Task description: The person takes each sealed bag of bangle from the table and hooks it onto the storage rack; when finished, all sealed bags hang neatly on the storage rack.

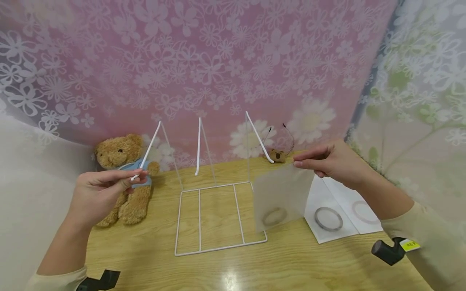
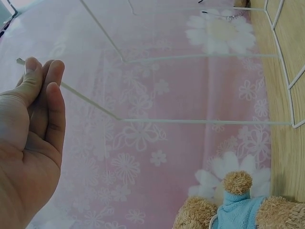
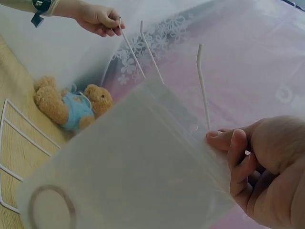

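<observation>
A white wire display rack [image 1: 222, 247] stands on the table, its long prongs slanting up and forward. My left hand [image 1: 96, 196] pinches the tip of its leftmost prong [image 1: 151, 143] between thumb and fingers. By its top edge, a frosted zip bag [image 1: 280, 188] hangs from my right hand [image 1: 340, 163], pinched between thumb and forefinger. A ring-shaped bangle [image 3: 72, 210] shows through the bag's bottom corner. The bag is close to the rightmost prong [image 1: 260, 139] and overlaps the rack's right side in the head view; whether they touch I cannot tell.
Two more bags with rings, one grey [image 1: 316, 221] and one pale pink [image 1: 354, 212], lie on the table [image 1: 153, 258] at the right. A teddy bear [image 1: 134, 206] sits at the left. Behind the rack are a headband with a small brown bear [image 1: 278, 157] and a flowered pink curtain [image 1: 204, 60].
</observation>
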Available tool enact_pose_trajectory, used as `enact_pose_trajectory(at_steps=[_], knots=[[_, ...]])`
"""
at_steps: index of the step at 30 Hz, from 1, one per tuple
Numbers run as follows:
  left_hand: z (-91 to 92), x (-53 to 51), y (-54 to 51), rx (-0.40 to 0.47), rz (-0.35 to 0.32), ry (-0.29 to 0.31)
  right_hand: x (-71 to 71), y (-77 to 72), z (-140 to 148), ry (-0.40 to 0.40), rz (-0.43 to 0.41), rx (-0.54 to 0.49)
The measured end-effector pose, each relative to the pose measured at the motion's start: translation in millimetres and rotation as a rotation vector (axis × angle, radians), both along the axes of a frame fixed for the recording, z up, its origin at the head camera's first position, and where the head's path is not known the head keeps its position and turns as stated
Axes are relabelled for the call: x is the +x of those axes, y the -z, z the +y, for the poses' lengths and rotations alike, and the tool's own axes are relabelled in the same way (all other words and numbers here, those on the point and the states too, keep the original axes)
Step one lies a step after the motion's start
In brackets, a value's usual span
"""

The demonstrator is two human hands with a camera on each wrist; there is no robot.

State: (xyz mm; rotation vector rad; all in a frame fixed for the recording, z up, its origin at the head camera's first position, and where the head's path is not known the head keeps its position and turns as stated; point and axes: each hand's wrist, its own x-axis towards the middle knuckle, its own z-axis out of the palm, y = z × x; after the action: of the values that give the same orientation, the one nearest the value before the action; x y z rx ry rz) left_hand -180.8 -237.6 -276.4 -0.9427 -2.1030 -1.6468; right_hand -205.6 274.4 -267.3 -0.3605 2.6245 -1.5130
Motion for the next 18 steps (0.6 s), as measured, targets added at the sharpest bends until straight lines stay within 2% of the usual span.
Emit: enact_pose_trajectory(at_steps=[6,11,15,18], knots=[[0.2,1.2,-0.3,-0.03,0.008,-0.051,14.5,-9.2,-3,0.008,0.017,0.002],[0.8,0.9,-0.1,-0.013,0.032,-0.022,22.4,-15.8,-6,0.028,0.031,0.006],[0.9,1.1,0.4,0.001,0.042,-0.014,30.0,-21.7,-10,0.009,0.031,-0.048],[0.7,-0.2,1.5,0.031,0.059,0.017,37.4,-27.6,-15,-0.01,0.02,-0.092]])
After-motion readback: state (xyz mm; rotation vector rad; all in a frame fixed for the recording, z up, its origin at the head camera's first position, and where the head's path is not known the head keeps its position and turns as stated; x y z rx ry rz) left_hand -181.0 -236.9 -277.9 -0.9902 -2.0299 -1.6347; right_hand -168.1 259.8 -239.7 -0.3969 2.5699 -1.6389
